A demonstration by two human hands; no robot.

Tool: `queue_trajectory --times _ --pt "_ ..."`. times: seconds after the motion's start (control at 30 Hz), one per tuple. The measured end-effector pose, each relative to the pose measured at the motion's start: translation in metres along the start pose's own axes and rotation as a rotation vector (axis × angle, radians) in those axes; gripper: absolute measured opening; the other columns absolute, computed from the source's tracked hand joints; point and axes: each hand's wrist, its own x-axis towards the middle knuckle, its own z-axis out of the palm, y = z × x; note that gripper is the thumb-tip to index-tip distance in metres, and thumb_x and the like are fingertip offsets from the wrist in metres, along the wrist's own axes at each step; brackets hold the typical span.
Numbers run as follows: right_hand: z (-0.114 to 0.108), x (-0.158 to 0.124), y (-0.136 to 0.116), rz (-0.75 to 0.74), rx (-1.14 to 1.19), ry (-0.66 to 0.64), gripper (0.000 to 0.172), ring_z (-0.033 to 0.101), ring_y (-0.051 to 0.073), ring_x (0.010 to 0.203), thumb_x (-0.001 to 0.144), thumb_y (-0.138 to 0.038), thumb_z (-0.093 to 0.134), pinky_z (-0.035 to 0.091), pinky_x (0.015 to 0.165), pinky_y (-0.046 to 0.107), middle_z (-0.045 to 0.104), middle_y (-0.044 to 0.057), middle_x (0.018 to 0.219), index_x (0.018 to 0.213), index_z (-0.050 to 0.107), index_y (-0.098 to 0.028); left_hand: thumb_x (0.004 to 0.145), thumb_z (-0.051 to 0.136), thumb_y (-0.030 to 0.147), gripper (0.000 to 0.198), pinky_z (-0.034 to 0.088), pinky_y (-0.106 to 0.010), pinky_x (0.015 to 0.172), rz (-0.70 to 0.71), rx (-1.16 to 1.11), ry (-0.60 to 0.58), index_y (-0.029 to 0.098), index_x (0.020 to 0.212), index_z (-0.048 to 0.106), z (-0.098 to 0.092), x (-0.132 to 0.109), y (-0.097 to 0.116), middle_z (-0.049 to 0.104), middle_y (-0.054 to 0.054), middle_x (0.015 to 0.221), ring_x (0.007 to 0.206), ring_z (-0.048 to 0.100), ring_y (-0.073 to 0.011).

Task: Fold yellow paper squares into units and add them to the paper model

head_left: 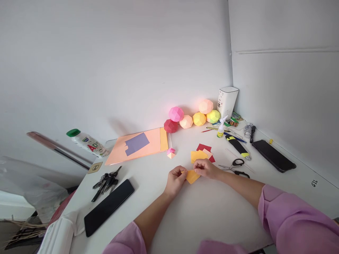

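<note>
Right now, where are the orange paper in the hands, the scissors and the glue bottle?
orange paper point(191, 176): head view, on its bare lower corner.
scissors point(230, 167): head view, near the pivot.
glue bottle point(220, 133): head view, on the labelled body.

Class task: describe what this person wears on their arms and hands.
The left sleeve and right sleeve are loose lilac-pink fabric, ending near the elbows. The left hand and right hand are ungloved; no watch or bracelet shows.
</note>
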Motion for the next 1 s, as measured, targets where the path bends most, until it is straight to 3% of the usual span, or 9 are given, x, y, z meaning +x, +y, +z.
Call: queue_trajectory --times 0.33,0.57,0.83,1.0 --pt "-0.0007 0.001 -0.0028 0.046 0.16 0.021 0.008 0.049 0.009 0.051 0.073 -0.019 0.054 0.04 0.048 0.02 0.048 -0.005 0.056 0.068 0.049 -0.016 0.067 0.062 0.029 0.016 0.037 -0.022 0.051 -0.03 -0.105 0.067 0.017 0.061 0.055 -0.0012 0.0018 -0.0008 0.05 0.004 0.056 0.051 0.044 -0.0088" --pt "0.001 0.0 -0.0042 0.049 0.188 -0.008 0.018 0.049 0.009 0.053 0.076 -0.032 0.059 0.047 0.053 0.024 0.05 -0.005 0.059 0.075 0.05 -0.017 0.068 0.063 0.032 0.018 0.04 -0.023 0.053 -0.035 -0.094 0.044 0.017 0.064 0.054 -0.0026 0.0027 -0.0032 0.051 0.003 0.06 0.052 0.047 -0.0096" --pt "0.0008 0.0 -0.0034 0.007 0.033 -0.028 0.023 0.039 0.007 0.048 0.076 -0.036 0.06 0.035 0.045 0.02 0.044 -0.006 0.053 0.07 0.051 -0.015 0.072 0.062 0.041 0.026 0.039 -0.022 0.052 -0.055 -0.006 -0.073 0.017 0.073 0.053 0.0009 0.0012 0.001 0.053 0.003 0.061 0.052 0.048 -0.0091" --pt "-0.001 -0.0001 -0.0007 0.004 0.066 -0.001 0.019 0.031 0.006 0.046 0.076 -0.029 0.059 0.026 0.041 0.018 0.038 -0.007 0.052 0.067 0.047 -0.017 0.073 0.062 0.039 0.025 0.039 -0.021 0.052 -0.034 -0.008 -0.027 0.016 0.072 0.051 0.0005 0.0016 0.0009 0.051 0.004 0.061 0.052 0.048 -0.0078"
